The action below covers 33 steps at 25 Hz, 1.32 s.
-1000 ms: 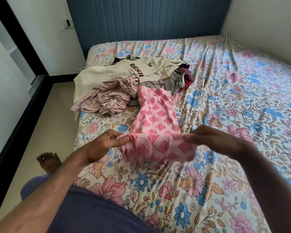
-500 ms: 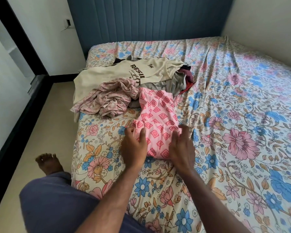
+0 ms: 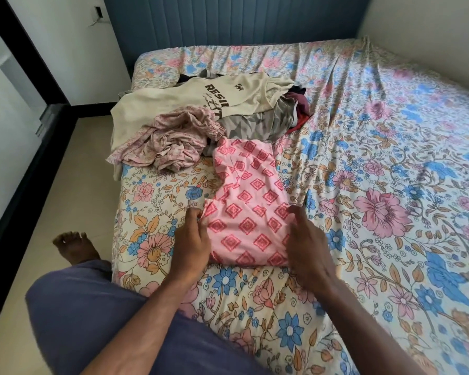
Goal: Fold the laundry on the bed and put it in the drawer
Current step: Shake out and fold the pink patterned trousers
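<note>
The left hand (image 3: 191,246) rests at the left edge of a folded pink cotton garment with red diamond print (image 3: 248,209), fingers curled against the cloth; whether it pinches the fabric I cannot tell; the right hand (image 3: 307,246) lies along the garment's right edge, fingers loosely spread, grasping nothing; the garment lies flat on the floral-sheeted bed (image 3: 377,185), near its front edge; beyond it, touching its far end, sits a heap of unfolded laundry: a crumpled pale pink flowered piece (image 3: 173,142), a grey piece (image 3: 255,125), and a cream T-shirt with black lettering (image 3: 201,101) on top.
</note>
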{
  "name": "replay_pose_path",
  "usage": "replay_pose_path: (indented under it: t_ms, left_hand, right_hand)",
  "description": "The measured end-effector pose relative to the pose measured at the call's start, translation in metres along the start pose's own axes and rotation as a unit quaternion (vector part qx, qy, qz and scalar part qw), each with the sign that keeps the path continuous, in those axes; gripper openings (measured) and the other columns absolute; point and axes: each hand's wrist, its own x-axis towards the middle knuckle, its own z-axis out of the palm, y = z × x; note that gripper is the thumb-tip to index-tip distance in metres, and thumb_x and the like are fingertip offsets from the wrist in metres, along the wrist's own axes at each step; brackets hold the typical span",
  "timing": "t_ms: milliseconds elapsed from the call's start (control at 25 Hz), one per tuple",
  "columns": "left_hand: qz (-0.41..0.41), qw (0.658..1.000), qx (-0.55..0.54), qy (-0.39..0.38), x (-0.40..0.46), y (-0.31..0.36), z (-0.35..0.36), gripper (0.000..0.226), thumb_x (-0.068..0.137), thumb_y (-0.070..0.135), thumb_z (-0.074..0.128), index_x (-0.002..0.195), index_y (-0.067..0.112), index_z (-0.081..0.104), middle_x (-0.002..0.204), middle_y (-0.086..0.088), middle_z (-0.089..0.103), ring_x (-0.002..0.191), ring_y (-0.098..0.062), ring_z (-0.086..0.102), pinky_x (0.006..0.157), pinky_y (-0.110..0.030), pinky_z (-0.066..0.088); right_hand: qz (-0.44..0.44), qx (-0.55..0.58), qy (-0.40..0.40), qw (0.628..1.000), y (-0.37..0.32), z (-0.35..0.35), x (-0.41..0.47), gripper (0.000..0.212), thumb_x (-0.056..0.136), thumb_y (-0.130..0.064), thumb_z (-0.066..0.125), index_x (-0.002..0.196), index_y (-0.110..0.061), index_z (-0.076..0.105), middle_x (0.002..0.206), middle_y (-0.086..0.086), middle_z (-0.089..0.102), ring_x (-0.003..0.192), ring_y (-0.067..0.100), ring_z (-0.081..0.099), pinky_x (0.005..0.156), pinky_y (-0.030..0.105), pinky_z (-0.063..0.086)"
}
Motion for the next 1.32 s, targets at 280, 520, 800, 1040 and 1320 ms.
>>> replay_pose_path:
  t_ms: [280, 520, 800, 1040, 1320]
  left_hand:
    - [0.014, 0.994, 0.059, 0.085, 0.034, 0.009, -0.004, 0.048, 0.096, 0.056, 0.035, 0.116, 0.019, 0.059, 0.09, -0.002, 0.07, 0.064, -0.022, 0.07, 0.051, -0.043, 0.059]
    - [0.03, 0.976, 0.211, -0.043, 0.065, 0.013, 0.009, 0.037, 0.102, 0.047, 0.049, 0.123, 0.019, 0.061, 0.115, -0.003, 0.057, 0.096, -0.018, 0.06, 0.082, -0.043, 0.057]
    - [-0.137, 0.986, 0.041, -0.086, 0.109, 0.03, 0.002, 0.047, 0.104, 0.054, 0.038, 0.095, 0.017, 0.065, 0.083, -0.004, 0.067, 0.068, -0.017, 0.062, 0.059, -0.027, 0.043]
    - [-0.252, 0.962, -0.071, -0.075, 0.193, 0.045, 0.024, 0.039, 0.097, 0.043, 0.059, 0.1, 0.006, 0.071, 0.083, -0.005, 0.072, 0.066, -0.017, 0.064, 0.054, -0.025, 0.043]
    - [-0.215, 0.975, -0.009, -0.062, 0.235, 0.036, 0.04, 0.009, 0.096, 0.014, 0.066, 0.1, 0.007, 0.068, 0.096, -0.009, 0.072, 0.07, -0.013, 0.067, 0.047, -0.021, 0.047]
  right_hand:
    - [0.041, -0.094, 0.043, 0.994, 0.012, -0.008, 0.044, 0.047, 0.102, -0.054, 0.05, 0.137, -0.022, 0.048, 0.104, -0.002, 0.064, 0.083, 0.013, 0.068, 0.069, 0.036, 0.06]
    - [-0.008, -0.166, 0.066, 0.984, 0.014, 0.015, 0.07, 0.035, 0.106, -0.048, 0.039, 0.108, -0.018, 0.056, 0.104, -0.002, 0.05, 0.089, 0.013, 0.051, 0.083, 0.038, 0.054]
    - [0.031, -0.117, 0.004, 0.993, 0.014, -0.004, 0.118, 0.035, 0.096, -0.058, 0.058, 0.097, -0.024, 0.064, 0.094, -0.011, 0.063, 0.082, 0.013, 0.065, 0.075, 0.035, 0.057]
    - [0.035, -0.014, 0.007, 0.999, -0.016, 0.007, 0.226, 0.039, 0.101, -0.036, 0.06, 0.134, -0.014, 0.056, 0.122, 0.004, 0.067, 0.088, 0.015, 0.066, 0.068, 0.027, 0.049]
    - [0.192, 0.15, -0.036, 0.969, -0.009, 0.033, 0.263, 0.022, 0.098, -0.034, 0.067, 0.109, -0.015, 0.069, 0.074, 0.008, 0.077, 0.063, 0.024, 0.076, 0.067, 0.046, 0.065]
